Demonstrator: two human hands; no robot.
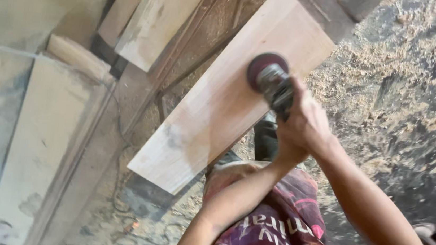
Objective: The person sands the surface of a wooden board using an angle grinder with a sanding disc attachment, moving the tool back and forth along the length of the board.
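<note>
On the pale board (219, 106), both hands' fingers (303, 126) wrapped round a disc sander (271, 78), sawdust floor (419, 78)

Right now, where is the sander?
In the head view, the sander sits right of centre near the top, its round disc against the pale board, gripped by both hands, sawdust-covered floor beyond.
</note>
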